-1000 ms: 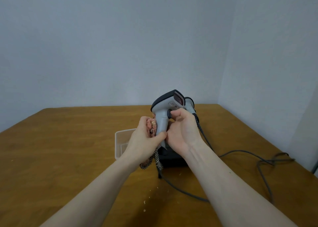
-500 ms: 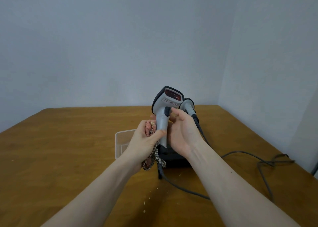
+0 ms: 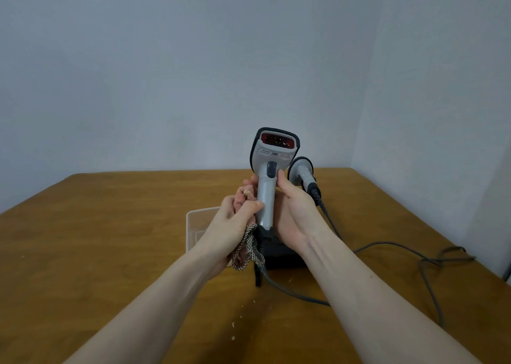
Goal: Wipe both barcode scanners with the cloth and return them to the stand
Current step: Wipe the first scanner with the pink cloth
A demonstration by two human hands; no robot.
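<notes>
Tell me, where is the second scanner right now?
In the head view, the second scanner sits just right of and behind the held scanner, past the right hand, apparently on the black stand.

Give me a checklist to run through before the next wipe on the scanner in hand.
1. Right hand holds the raised scanner by its handle: ok.
2. Left hand grips the cloth against the handle: ok.
3. Scan window is clean: not ok, pale specks show on the red window.
4. Second scanner sits behind, apart from the hands: ok.
5. Stand has a free seat for the return: cannot tell, the hands hide it.
6. Cable runs loose on the table: ok.
</notes>
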